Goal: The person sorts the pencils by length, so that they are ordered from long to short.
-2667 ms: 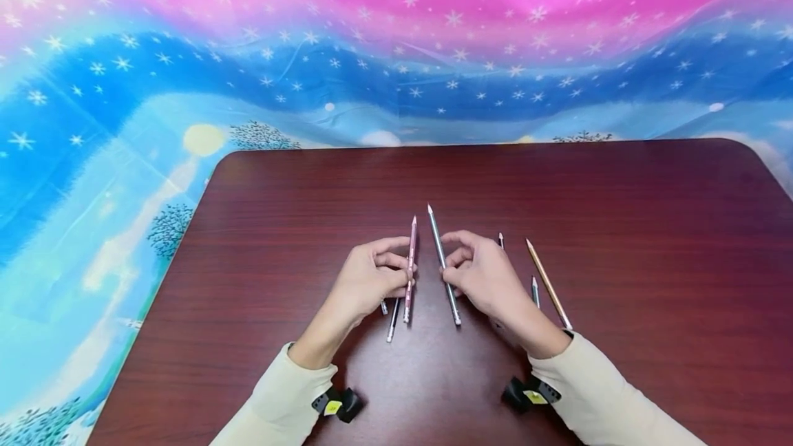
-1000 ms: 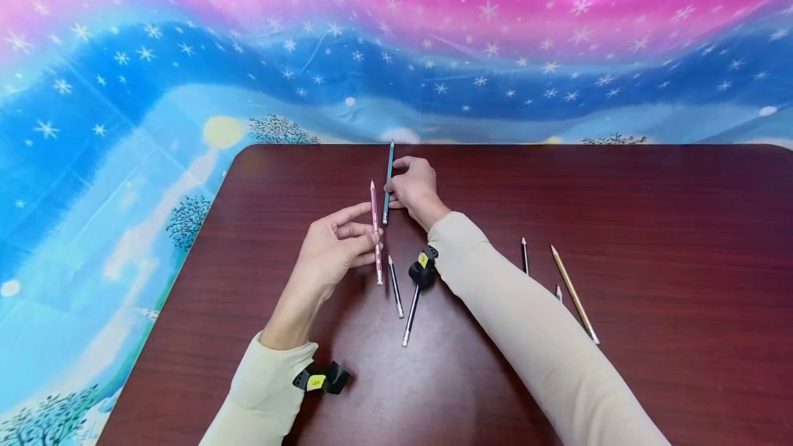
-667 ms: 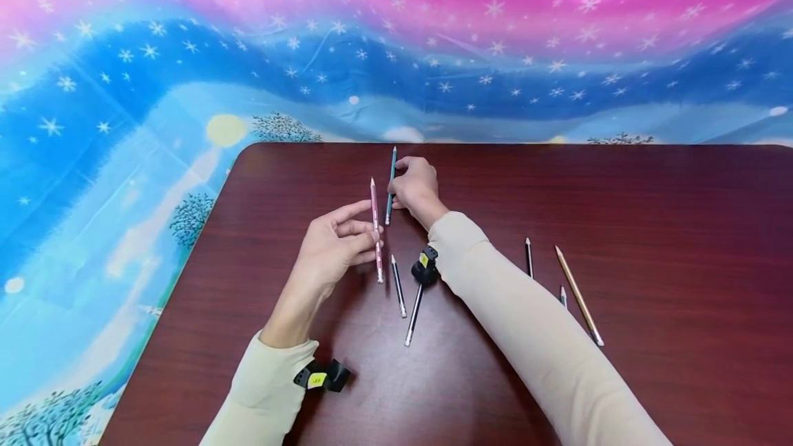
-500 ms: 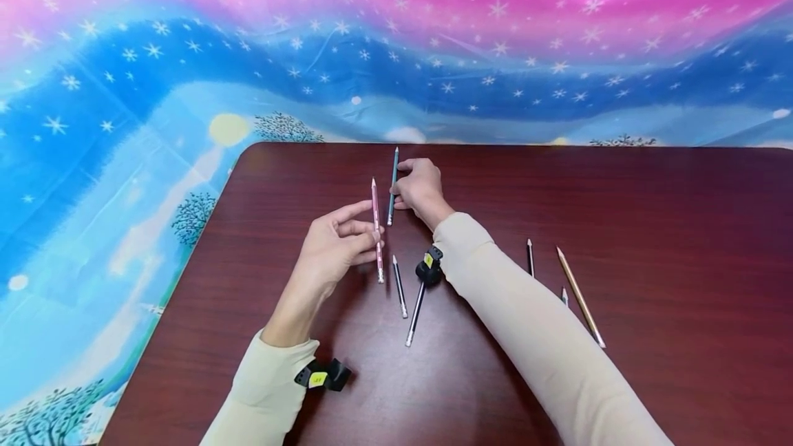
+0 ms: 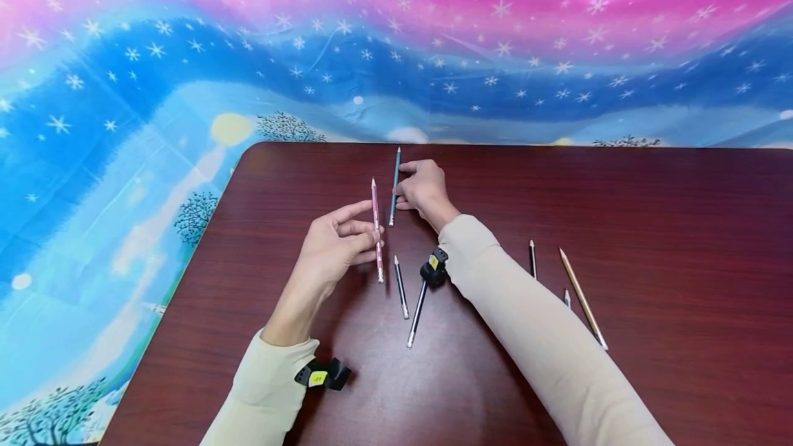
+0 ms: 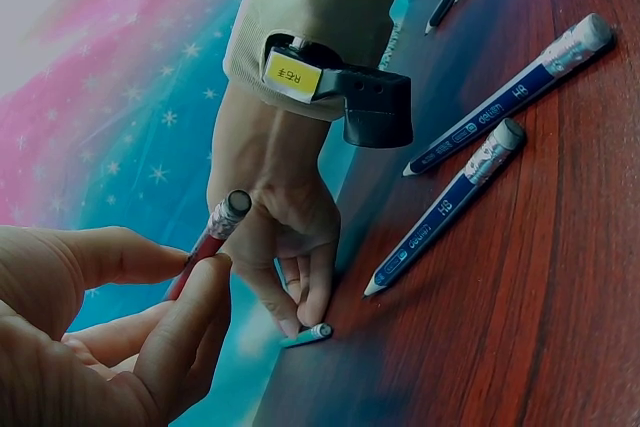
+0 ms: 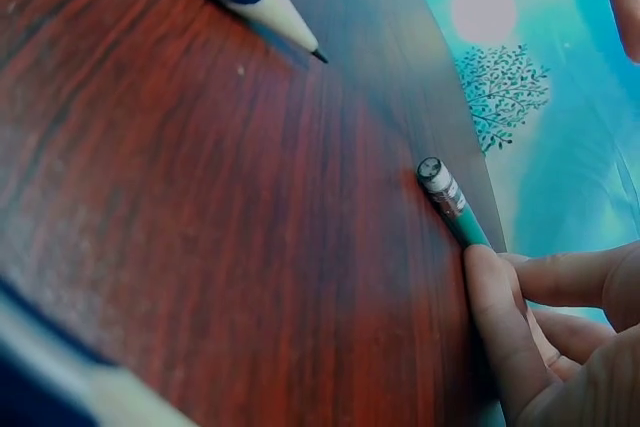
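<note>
Left grip (image 5: 331,243): pink pencil (image 5: 375,215) narrowly pinched, raised above counter (image 5: 650,226).
Right grip (image 5: 424,184): teal pencil (image 5: 395,181) narrowly pinched near counter's far edge (contact unclear).
Placement: teal pencil should be steadied before grip is loosened.

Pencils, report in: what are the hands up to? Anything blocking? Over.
Left hand holds pink pencil. Right hand pinches teal pencil. Nothing seems in the way; two navy pencils lie nearby.
</note>
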The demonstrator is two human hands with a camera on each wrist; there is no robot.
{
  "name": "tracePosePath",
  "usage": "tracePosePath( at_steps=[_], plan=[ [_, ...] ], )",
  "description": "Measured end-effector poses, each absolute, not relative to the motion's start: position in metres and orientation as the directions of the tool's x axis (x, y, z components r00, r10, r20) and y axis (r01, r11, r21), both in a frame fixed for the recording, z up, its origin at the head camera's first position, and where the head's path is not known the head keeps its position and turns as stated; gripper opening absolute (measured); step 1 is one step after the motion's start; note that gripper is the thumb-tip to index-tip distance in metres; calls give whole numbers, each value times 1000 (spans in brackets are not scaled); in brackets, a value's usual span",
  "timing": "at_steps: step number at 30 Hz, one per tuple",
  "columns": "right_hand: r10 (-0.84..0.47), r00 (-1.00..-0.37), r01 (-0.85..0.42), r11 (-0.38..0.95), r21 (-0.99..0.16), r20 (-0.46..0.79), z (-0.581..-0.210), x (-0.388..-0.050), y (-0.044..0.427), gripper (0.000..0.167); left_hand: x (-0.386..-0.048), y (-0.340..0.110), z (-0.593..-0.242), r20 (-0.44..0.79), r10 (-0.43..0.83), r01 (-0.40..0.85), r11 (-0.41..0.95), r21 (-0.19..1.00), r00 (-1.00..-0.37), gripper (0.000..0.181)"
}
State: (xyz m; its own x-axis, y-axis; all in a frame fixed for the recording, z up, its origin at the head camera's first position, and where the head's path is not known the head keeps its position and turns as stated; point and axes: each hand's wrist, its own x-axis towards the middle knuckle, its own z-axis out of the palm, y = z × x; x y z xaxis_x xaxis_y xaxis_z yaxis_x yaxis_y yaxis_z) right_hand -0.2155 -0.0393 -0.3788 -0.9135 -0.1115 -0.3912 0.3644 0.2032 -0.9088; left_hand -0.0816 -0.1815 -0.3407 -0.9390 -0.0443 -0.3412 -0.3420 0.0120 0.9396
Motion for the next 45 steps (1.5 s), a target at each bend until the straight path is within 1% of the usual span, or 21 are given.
tracePosePath(
  at_steps=[11, 18, 29, 45],
  plan=[
    [-117, -913, 367, 180, -913, -390, -379, -214, -35, 58, -83, -181, -342, -339, -42, -341, 23, 940, -940, 57],
    [-121, -911, 371, 178, -911, -395, -381, -214, -37, 58, -82, -185, -344, -348, -56, -351, 54, 935, -936, 56],
    [-131, -909, 372, 169, -912, -395, -381, -214, -39, 58, -82, -186, -346, -341, -42, -342, 26, 939, -939, 57],
    [-123, -913, 367, 161, -916, -388, -380, -212, -35, 56, -83, -184, -345, -344, -35, -345, 30, 938, -939, 57]
  ],
)
